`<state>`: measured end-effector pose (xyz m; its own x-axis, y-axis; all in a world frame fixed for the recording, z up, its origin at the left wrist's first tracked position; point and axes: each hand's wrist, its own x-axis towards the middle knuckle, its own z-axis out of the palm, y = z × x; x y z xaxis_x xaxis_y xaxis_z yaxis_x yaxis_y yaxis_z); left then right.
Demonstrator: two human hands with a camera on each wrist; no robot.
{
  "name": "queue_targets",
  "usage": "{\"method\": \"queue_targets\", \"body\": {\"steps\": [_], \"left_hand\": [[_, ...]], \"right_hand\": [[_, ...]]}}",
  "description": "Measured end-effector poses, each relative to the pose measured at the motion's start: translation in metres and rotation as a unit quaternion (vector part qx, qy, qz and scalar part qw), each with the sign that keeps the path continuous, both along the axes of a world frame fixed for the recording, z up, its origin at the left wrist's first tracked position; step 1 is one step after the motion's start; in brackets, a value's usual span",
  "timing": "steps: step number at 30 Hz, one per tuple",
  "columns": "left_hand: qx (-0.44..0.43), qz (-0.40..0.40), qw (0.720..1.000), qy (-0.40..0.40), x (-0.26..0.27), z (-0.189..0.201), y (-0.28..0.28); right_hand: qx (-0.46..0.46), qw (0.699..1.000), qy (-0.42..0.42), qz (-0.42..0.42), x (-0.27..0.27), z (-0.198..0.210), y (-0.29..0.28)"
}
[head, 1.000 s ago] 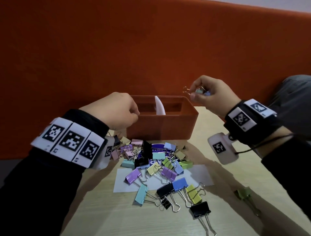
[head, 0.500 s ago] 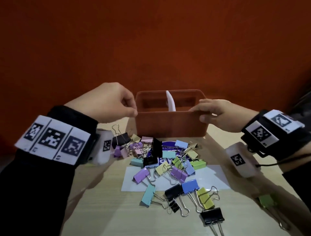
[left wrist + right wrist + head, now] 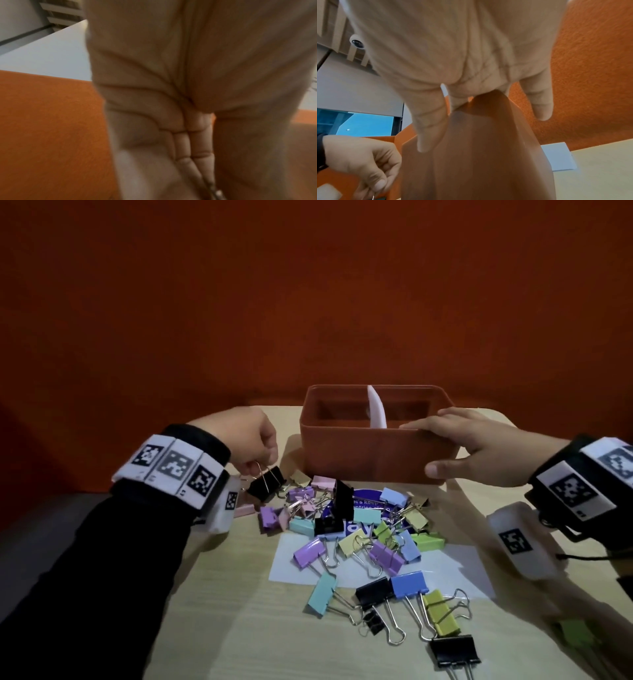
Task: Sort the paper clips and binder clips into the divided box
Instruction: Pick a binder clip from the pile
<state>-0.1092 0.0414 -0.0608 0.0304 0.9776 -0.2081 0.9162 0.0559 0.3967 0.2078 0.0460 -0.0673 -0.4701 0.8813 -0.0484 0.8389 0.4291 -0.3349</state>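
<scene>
Beside the box [image 3: 359, 457], left fingers [image 3: 255, 458] pinch a black clip [image 3: 265, 486]; right fingers [image 3: 442, 424] lie straight.

"et's keep" on blue sticker [image 3: 363, 510]

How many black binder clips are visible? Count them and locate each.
6 black binder clips: one pinched by the left hand, two in the pile's middle, a large and a tiny one nearer, one at the near edge. Others may be buried.
</scene>
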Motion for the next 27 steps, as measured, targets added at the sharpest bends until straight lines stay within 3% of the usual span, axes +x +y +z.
{"method": "queue_targets", "body": {"steps": [3, 7, 9, 11, 17, 27], "left_hand": [[0.085, -0.013, 0.992, -0.093, 0.009, 0.027, -0.015], [0.181, -0.054, 0.947, -0.259, 0.041, 0.054, -0.032], [0.192, -0.072, 0.933, -0.295, 0.060, 0.057, -0.029], [0.195, -0.091, 0.935, -0.283, 0.077, 0.055, -0.020], [0.229, -0.063, 0.948, -0.210, 0.089, 0.039, -0.006], [0.327, -0.032, 0.902, -0.280, 0.070, 0.046, -0.017]], "right_hand": [[-0.002, 1.000, -0.002, -0.018, 0.000, 0.001, 0.001], [0.015, 0.999, 0.002, -0.031, -0.001, 0.001, 0.001], [0.064, 0.996, 0.043, -0.046, -0.002, 0.000, 0.003], [0.107, 0.989, 0.067, -0.078, 0.000, 0.001, 0.005], [0.115, 0.990, 0.009, -0.086, 0.007, 0.008, 0.003], [0.087, 0.995, 0.005, -0.038, -0.004, 0.021, -0.016]]}}
